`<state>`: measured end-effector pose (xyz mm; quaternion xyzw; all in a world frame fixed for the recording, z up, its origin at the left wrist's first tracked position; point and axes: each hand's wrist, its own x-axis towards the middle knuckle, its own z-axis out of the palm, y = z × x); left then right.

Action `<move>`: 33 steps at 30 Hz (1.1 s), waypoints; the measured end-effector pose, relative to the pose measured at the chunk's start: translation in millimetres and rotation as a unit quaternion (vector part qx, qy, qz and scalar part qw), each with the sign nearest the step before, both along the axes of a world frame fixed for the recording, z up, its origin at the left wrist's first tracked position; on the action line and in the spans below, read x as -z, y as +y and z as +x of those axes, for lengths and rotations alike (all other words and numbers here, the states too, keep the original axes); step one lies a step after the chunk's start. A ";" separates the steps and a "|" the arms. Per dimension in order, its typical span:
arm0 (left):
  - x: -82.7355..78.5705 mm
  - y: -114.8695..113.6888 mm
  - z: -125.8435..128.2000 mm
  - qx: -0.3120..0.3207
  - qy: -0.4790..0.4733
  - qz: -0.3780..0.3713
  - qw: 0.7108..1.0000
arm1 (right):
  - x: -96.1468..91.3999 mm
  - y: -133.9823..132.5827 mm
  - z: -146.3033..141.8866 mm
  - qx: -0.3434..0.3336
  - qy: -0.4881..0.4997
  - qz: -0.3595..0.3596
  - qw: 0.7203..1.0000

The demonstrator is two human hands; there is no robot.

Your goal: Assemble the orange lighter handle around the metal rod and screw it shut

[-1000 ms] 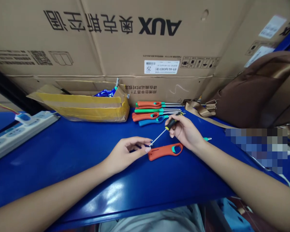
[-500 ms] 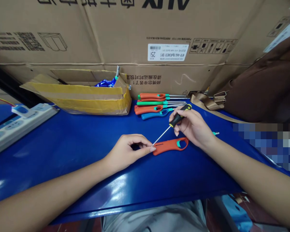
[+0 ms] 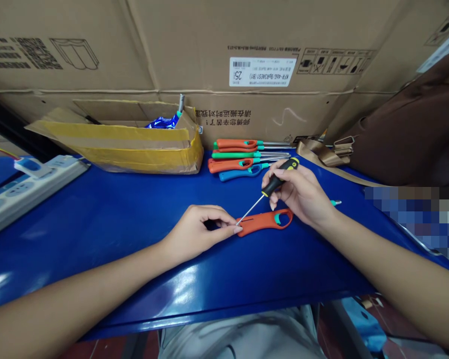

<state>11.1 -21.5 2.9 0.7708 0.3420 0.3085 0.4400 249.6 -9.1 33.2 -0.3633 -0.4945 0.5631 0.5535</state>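
Note:
An orange long-nosed gas lighter [image 3: 262,223] with a turquoise trigger lies flat on the blue table. My left hand [image 3: 200,232] is closed at the butt end of its handle, thumb and fingertips pinched there. In my right hand [image 3: 303,192] is a screwdriver [image 3: 275,183] with a black and yellow grip. Its shaft slants down to the left, and the tip meets the lighter's butt end beside my left fingertips. Exactly what the tip touches is hidden by them. Beneath my right wrist the lighter's nozzle is covered, except for its far end.
Several orange, green and blue lighters [image 3: 232,164] lie stacked behind my hands. Left of them stands a taped cardboard box [image 3: 134,149] with a blue packet inside. A power strip [image 3: 33,184] runs along the left. At the right sits a brown bag [image 3: 404,124] with a strap.
The view has tilted slightly downward. Both hands, the screwdriver and the orange lighter keep nearly the same arrangement; the lighter's handle has turned very slightly.

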 end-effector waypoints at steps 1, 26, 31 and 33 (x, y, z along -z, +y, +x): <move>0.2 -0.1 0.0 0.000 0.001 -0.001 1.000 | -0.3 -0.2 0.0 0.002 -0.002 0.002 1.000; 0.9 -2.4 -0.6 0.064 0.010 0.049 0.997 | -17.1 -11.2 -1.4 -0.156 -0.101 0.116 0.976; -0.4 -3.0 -0.7 0.112 0.009 0.061 0.992 | -34.3 -19.8 -11.2 -0.223 -0.182 0.178 0.941; -1.7 -3.0 -0.6 0.121 0.002 0.057 0.991 | -37.8 -22.4 -15.7 -0.207 -0.213 0.207 0.932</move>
